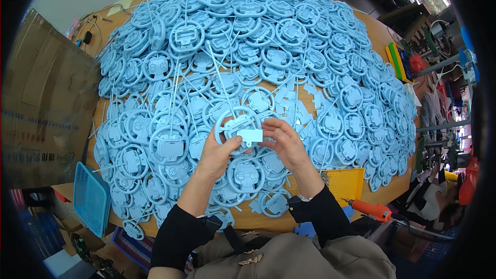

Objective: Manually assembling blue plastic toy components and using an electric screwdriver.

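Near the middle of the table, my left hand (214,154) grips a light-blue plastic steering wheel (239,116), the toy kind, by its lower left rim. A small flat rectangular plate (251,135) of the same blue lies across the wheel's hub, with my left thumb at its left end. My right hand (287,144) is beside the plate's right edge, its fingers bent and apart, with nothing visible between them. Whether its fingertips touch the wheel is unclear. Beneath my hands lie similar wheels, one of them (246,174) directly below.
A large heap of blue wheels (292,31) with thin rods covers the wooden table (385,188). Loose plates (290,107) lie right of centre. An orange electric screwdriver (369,210) is beside a yellow basket (356,175). Blue baskets (92,201) and a cardboard box (46,88) stand left.
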`<state>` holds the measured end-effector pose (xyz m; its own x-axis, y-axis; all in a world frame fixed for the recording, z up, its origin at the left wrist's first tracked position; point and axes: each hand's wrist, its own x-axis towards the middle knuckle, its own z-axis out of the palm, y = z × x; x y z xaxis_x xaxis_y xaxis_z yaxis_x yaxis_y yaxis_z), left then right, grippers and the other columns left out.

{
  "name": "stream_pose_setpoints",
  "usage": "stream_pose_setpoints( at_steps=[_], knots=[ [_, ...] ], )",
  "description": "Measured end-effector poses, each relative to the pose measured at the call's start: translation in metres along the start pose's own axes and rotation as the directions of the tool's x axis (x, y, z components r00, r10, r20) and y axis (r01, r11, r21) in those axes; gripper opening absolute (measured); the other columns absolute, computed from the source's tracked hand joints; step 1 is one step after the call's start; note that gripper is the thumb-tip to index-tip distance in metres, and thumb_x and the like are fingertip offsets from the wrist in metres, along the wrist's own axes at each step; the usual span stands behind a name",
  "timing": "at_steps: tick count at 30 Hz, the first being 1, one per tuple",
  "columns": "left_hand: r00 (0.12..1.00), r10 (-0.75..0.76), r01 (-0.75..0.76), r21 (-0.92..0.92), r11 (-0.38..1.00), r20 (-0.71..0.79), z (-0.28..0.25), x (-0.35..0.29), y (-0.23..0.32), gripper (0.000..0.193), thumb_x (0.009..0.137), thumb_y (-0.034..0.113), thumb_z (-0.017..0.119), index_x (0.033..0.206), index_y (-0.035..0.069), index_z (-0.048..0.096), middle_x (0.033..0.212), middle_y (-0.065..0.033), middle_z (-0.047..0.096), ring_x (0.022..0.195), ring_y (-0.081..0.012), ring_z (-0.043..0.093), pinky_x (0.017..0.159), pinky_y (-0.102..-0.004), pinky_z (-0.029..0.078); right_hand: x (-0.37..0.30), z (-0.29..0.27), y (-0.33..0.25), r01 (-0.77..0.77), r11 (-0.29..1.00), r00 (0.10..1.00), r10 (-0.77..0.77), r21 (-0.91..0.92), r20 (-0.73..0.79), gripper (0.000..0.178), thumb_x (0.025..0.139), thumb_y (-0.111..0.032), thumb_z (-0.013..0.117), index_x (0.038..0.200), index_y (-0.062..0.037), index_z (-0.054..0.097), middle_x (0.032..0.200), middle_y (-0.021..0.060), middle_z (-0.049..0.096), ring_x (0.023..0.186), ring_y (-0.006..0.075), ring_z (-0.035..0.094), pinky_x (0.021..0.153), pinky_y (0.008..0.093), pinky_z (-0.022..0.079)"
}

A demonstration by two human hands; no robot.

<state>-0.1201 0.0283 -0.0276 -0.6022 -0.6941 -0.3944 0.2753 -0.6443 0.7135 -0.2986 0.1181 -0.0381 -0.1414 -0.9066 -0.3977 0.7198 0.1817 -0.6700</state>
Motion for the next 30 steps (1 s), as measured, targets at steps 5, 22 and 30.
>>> stream_pose_setpoints(
  at_steps=[5,22,30],
  knots=[
    [0.999,-0.001,0.001,0.007,1.0,0.032,-0.005,0.001,0.001,0.056,0.084,0.003,0.064,0.134,0.002,0.04,0.119,-0.0125,0.057,0.104,-0.0217,0.061,0.078,-0.0356,0.059,-0.004,0.01,0.004,0.054,0.936,0.998,-0.046,-0.347,0.032,0.01,0.091,-0.012,0.063,0.092,-0.0025,0.061,0.08,0.0032,0.062,0.066,0.0111,0.06,0.063,0.0257,0.05],
    [0.996,0.033,-0.052,0.244,0.968,0.081,-0.014,-0.007,0.006,0.053,0.082,0.008,0.071,0.128,-0.002,0.048,0.113,-0.0105,0.061,0.1,-0.0168,0.061,0.081,-0.0299,0.052,0.004,0.029,0.007,0.102,0.943,0.994,-0.105,-0.316,0.01,0.037,0.087,-0.014,0.07,0.118,-0.0001,0.055,0.101,0.0036,0.064,0.085,0.009,0.059,0.074,0.0247,0.049],
    [0.961,0.272,-0.222,0.433,0.873,-0.055,-0.006,-0.008,0.002,0.047,0.084,0.014,0.07,0.123,-0.004,0.05,0.105,-0.009,0.063,0.093,-0.0138,0.061,0.079,-0.0286,0.051,0.007,0.029,0.011,-0.035,0.955,0.999,0.025,-0.295,-0.038,0.039,0.088,-0.014,0.069,0.121,-0.0013,0.053,0.101,0.0035,0.065,0.087,0.0093,0.06,0.076,0.0238,0.048]
  ],
)
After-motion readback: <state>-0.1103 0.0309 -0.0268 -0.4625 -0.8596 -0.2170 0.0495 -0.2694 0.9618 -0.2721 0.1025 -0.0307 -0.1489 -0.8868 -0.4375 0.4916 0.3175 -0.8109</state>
